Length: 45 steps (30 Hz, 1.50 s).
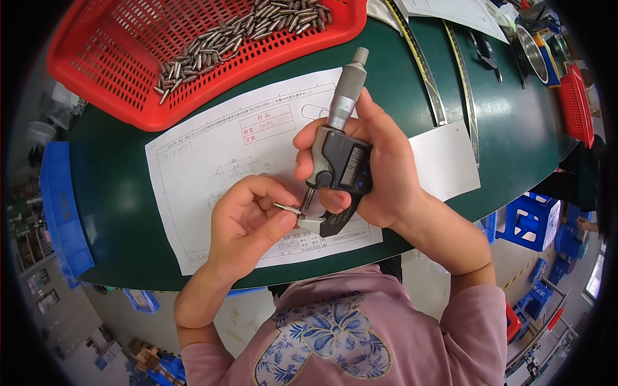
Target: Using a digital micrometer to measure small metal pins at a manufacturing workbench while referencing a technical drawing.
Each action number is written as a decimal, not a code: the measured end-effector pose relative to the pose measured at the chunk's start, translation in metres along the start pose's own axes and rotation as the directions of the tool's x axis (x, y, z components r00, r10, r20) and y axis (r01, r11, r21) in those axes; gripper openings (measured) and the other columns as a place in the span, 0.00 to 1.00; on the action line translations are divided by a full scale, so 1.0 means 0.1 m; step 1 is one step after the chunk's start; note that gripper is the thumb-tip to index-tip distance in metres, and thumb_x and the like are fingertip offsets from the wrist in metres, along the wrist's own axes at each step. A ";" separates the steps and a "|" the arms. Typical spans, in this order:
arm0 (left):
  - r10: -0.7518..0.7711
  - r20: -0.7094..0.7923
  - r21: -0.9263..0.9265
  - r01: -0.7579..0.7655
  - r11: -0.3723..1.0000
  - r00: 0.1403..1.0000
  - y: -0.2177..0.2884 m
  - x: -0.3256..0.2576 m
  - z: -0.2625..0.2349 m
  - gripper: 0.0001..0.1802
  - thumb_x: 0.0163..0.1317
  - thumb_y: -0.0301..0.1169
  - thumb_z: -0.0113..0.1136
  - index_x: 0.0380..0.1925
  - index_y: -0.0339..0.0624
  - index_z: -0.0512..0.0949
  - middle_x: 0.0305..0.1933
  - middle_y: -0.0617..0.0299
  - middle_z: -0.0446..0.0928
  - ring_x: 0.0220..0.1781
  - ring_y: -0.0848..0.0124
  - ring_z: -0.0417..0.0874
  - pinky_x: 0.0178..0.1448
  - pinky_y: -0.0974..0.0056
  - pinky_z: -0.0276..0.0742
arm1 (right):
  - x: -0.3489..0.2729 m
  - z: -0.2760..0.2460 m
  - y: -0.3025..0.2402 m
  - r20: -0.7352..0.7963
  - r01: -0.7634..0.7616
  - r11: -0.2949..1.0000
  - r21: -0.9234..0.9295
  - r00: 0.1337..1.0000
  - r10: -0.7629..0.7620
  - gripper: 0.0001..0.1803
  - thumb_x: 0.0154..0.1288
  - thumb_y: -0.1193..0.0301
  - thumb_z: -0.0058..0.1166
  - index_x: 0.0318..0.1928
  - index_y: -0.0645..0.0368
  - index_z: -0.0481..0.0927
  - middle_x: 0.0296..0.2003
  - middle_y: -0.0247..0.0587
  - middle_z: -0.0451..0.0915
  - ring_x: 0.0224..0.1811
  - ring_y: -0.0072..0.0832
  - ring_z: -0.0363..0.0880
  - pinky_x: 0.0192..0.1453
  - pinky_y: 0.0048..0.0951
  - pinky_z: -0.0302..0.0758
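Observation:
A digital micrometer (pixel 345 157) with a grey thimble pointing away from me is gripped in my right hand (pixel 386 170), whose fingers wrap round its frame. My left hand (pixel 248 222) pinches a small metal pin (pixel 287 208) between thumb and fingertips. The pin's right end lies at the micrometer's jaws, between spindle and anvil; whether both faces touch it is too small to tell. Beneath both hands a printed drawing sheet (pixel 187 170) with a red stamped table rests on the green table (pixel 122 212).
A red perforated basket (pixel 122 83) holding many metal pins (pixel 241 35) stands at the far left. Steel rulers (pixel 421 71), a white paper (pixel 447 161), a caliper (pixel 486 55) and a metal bowl (pixel 531 55) lie to the right. A blue bin (pixel 64 206) borders the left edge.

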<state>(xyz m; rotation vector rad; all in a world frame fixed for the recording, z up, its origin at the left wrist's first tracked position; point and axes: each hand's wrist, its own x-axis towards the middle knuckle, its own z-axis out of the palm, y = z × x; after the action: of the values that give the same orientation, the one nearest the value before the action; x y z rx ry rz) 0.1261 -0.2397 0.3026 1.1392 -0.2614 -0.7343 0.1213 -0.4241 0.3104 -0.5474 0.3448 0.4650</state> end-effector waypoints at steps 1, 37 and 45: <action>0.032 0.005 -0.002 -0.032 0.999 0.999 0.00 0.00 0.00 0.08 0.54 0.16 0.50 0.35 0.34 0.67 0.41 0.57 0.69 0.41 0.76 0.72 0.43 0.72 0.70 | 0.00 0.01 -0.01 0.001 -0.001 1.000 0.001 1.000 0.001 0.36 0.59 0.40 0.26 0.35 0.63 0.72 0.23 0.44 0.75 0.11 0.24 0.65 0.13 0.19 0.62; 0.049 -0.008 0.026 -0.049 0.998 0.999 -0.01 0.00 0.02 0.08 0.54 0.16 0.50 0.35 0.33 0.67 0.43 0.56 0.66 0.44 0.74 0.72 0.44 0.71 0.75 | -0.03 0.03 -0.02 -0.019 0.000 0.998 0.060 1.000 0.002 0.33 0.59 0.45 0.30 0.34 0.66 0.72 0.22 0.43 0.76 0.10 0.25 0.65 0.16 0.23 0.64; 0.019 -0.012 0.020 -0.019 1.000 1.000 0.02 0.02 0.05 0.10 0.55 0.17 0.48 0.38 0.34 0.65 0.44 0.56 0.66 0.45 0.73 0.72 0.43 0.70 0.75 | -0.01 0.01 -0.03 -0.072 0.004 0.999 -0.045 0.997 -0.007 0.34 0.56 0.40 0.33 0.31 0.62 0.74 0.22 0.42 0.76 0.12 0.24 0.67 0.13 0.19 0.62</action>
<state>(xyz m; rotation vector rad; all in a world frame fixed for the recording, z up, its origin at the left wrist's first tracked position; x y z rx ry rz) 0.1254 -0.2444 0.3064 1.1581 -0.2690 -0.7091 0.1223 -0.4256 0.3131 -0.6094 0.4024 0.4493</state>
